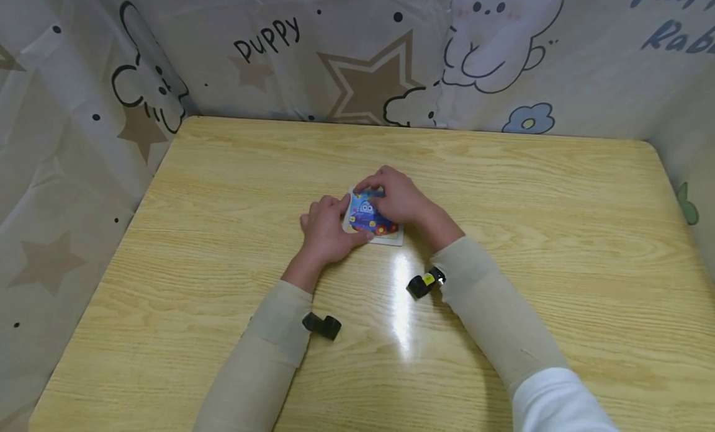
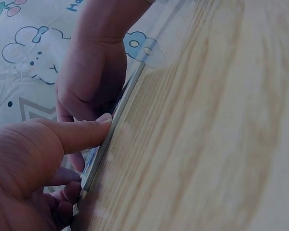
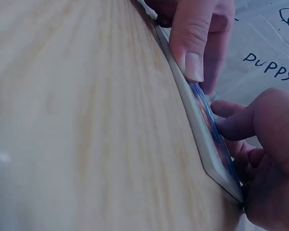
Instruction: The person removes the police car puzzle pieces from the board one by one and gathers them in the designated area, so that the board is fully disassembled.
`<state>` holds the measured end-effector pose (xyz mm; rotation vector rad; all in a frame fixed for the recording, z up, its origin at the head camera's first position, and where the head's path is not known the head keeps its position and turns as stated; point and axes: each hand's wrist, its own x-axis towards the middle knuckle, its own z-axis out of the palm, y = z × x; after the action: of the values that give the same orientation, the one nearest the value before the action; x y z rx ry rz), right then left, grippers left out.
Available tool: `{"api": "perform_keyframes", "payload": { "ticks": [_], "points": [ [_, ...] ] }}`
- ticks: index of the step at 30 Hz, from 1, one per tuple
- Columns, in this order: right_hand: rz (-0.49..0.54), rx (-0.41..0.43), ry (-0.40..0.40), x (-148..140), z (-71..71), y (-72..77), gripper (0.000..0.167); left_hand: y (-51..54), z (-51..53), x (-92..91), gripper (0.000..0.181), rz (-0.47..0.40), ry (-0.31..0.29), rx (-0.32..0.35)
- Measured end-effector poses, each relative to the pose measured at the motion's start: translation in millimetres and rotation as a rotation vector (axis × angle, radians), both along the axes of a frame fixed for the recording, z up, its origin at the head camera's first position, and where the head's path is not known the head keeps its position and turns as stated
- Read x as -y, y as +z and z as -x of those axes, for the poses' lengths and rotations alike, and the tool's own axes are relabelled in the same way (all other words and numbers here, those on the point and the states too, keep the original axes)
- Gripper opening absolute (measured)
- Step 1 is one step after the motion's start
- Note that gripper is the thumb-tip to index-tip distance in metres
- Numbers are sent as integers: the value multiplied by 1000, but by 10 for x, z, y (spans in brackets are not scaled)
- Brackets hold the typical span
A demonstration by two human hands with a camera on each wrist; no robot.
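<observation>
Okay, cartoon-car picture board (image 1: 365,223) lay on the counter (image 1: 530,221), pale border (image 1: 394,240) showing along its near side. Left hand (image 1: 329,233) gripped the board's left end, thumb on its near edge, fingers around the left side. Right hand (image 1: 401,199) reached over the board's right part, fingers bent, thumb and index at its face; couldn't tell if they pinched anything. Step looked like adjusting the face within the border. Next move probably called for light fingertip pressure, board braced from its left.
</observation>
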<state>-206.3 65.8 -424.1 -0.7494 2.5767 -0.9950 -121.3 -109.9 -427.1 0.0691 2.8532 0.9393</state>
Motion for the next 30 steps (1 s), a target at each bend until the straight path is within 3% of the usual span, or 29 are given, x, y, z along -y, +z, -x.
{"api": "perform_keyframes", "payload": {
  "ticks": [12,30],
  "points": [
    [-31,-27,13,15,27,3,31,0,14,2,92,-17,-16,-8],
    [153,28,-42,-7,-23,-59,27,-4,9,10,92,-5,-10,2]
  ]
}}
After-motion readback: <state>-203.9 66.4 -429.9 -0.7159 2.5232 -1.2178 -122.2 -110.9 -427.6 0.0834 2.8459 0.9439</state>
